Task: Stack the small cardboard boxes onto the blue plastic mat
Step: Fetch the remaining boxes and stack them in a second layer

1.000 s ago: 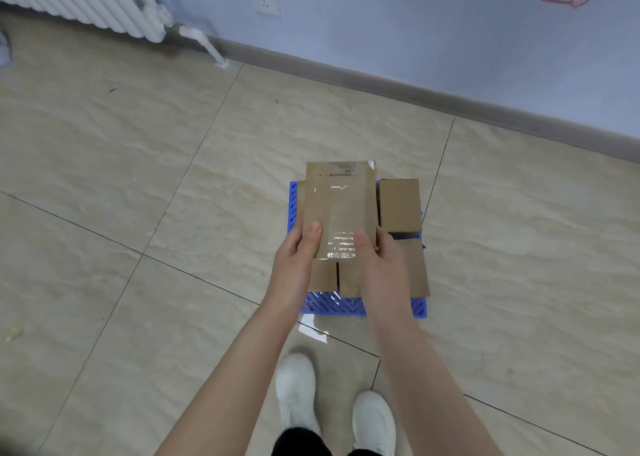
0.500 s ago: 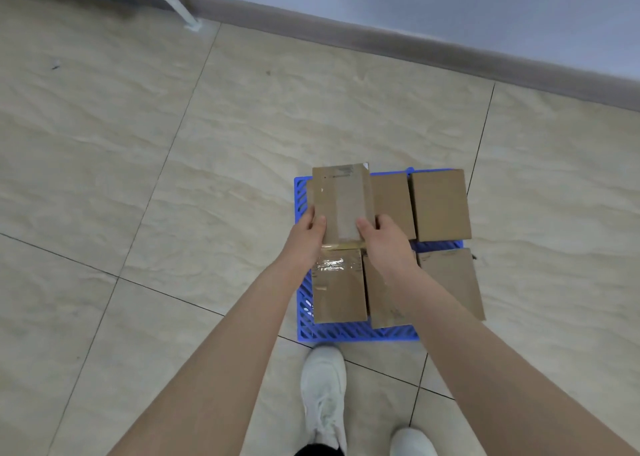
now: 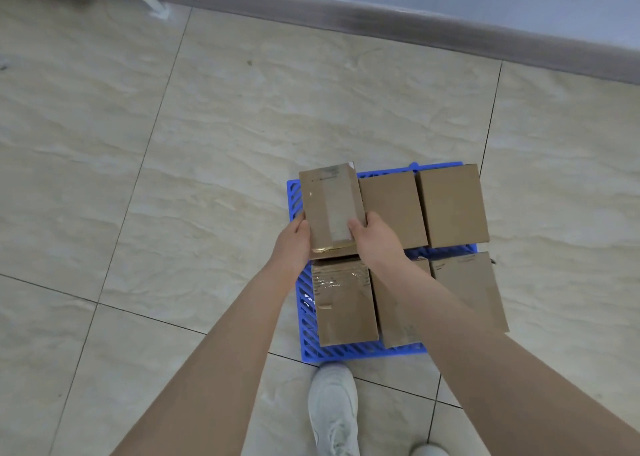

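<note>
A blue plastic mat (image 3: 306,317) lies on the tiled floor and carries several small cardboard boxes in two rows. Both hands hold a taped cardboard box (image 3: 330,206) over the mat's far-left corner. My left hand (image 3: 292,244) grips its near left edge and my right hand (image 3: 375,239) grips its near right edge, thumb on top. Beside it in the far row sit a plain box (image 3: 393,208) and another box (image 3: 452,204). The near row holds a tape-covered box (image 3: 343,303), a box (image 3: 394,320) partly hidden by my right forearm, and a box (image 3: 467,289) overhanging the mat's right side.
The floor is beige tile all round the mat. A wall with a dark skirting board (image 3: 381,26) runs along the back. My white shoe (image 3: 332,407) stands just in front of the mat, and the tip of the other shoe (image 3: 427,450) shows at the bottom.
The held box has come down from chest height toward the mat's far-left corner. My view has tilted down and moved closer, so the whole mat with both rows of boxes shows.
</note>
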